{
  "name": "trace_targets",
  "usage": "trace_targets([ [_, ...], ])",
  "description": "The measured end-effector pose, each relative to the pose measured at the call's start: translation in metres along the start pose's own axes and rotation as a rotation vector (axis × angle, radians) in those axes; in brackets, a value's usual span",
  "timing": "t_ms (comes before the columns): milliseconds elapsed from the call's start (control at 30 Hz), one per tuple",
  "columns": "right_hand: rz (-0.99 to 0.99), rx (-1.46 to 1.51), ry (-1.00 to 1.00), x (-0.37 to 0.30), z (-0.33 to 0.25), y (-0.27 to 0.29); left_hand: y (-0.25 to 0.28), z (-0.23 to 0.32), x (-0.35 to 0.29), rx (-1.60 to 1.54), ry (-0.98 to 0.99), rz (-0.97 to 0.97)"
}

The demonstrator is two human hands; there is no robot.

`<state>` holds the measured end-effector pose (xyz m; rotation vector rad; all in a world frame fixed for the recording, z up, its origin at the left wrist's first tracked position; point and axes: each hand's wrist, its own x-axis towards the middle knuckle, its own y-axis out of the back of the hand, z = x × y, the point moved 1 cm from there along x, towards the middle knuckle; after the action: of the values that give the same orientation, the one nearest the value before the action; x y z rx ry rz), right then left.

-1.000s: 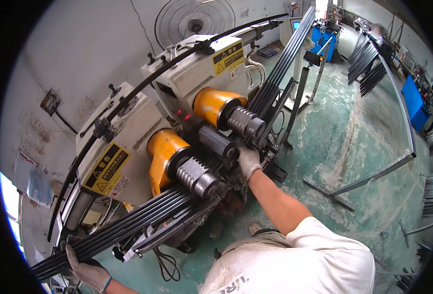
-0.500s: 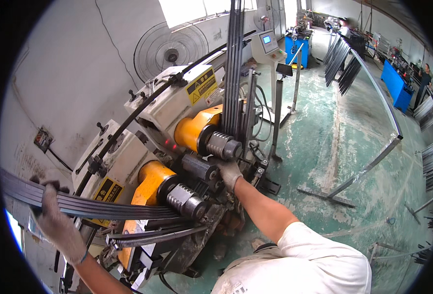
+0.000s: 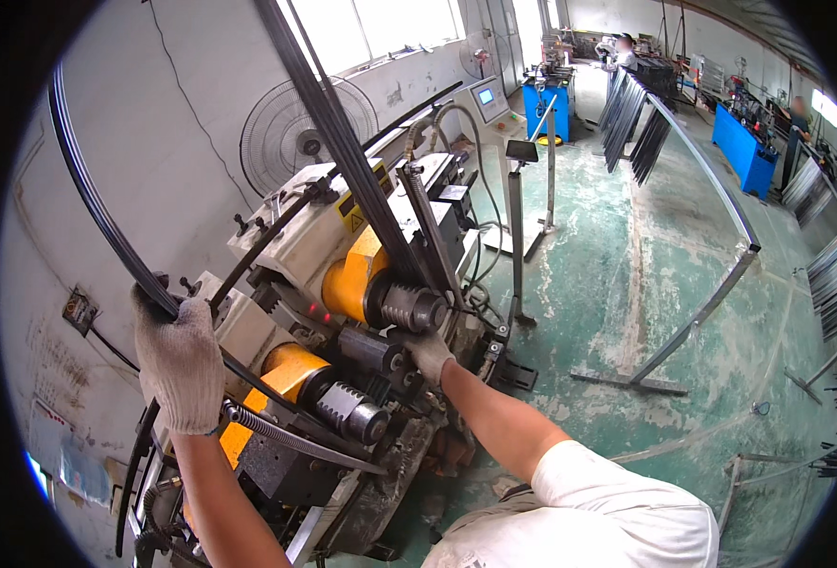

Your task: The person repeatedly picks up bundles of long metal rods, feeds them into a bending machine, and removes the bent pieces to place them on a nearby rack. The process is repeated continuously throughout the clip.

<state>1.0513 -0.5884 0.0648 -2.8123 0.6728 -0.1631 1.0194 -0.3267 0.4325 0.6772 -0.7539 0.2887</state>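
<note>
My left hand (image 3: pixel 180 364), in a grey-white knitted glove, is closed around a bundle of long, thin black metal strips (image 3: pixel 79 175). From the glove the strips arc up to the upper left and slope down toward the ridged left roller (image 3: pixel 350 413) of a bending machine. Another black strip bundle (image 3: pixel 347 137) leans up from behind the ridged right roller (image 3: pixel 414 308). My gloved right hand (image 3: pixel 426 356) reaches just below that roller, beside a dark cylinder (image 3: pixel 371 348); its fingertips are hidden. Yellow arms (image 3: pixel 352 282) carry both rollers.
A coil spring (image 3: pixel 276 431) lies beside the left roller. Behind the machine stand a large fan (image 3: pixel 307 133) and a control panel (image 3: pixel 487 98). On the right, a metal rack (image 3: pixel 712 175) holds hanging dark strips. Two people work farther back, near blue machines (image 3: pixel 745 151).
My left hand has risen and moved right, swinging its strips from nearly level to steeply raised. The other bundle now leans left. My right hand stays below the right roller.
</note>
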Motion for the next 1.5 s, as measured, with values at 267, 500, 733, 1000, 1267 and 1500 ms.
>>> trace_targets([
  [267, -0.025, 0.131, -0.040, 0.002, 0.008, 0.003, -0.007, -0.008, 0.000, -0.075, -0.060, 0.046],
  [500, -0.019, 0.069, -0.051, -0.005, -0.007, -0.001, -0.004, -0.013, 0.002, -0.121, -0.046, 0.025],
  [733, -0.038, 0.133, -0.134, -0.004, -0.005, 0.000, -0.005, -0.011, 0.002, -0.111, -0.057, 0.035],
  [1000, -0.009, 0.154, -0.089, -0.001, 0.004, -0.001, -0.003, -0.008, 0.000, -0.094, -0.077, 0.036],
  [1267, 0.008, 0.127, -0.090, 0.004, 0.010, 0.002, -0.003, -0.002, -0.002, -0.036, -0.072, 0.049],
  [1500, 0.004, 0.107, -0.051, 0.007, 0.017, -0.001, 0.004, -0.025, -0.003, -0.121, 0.018, 0.059],
])
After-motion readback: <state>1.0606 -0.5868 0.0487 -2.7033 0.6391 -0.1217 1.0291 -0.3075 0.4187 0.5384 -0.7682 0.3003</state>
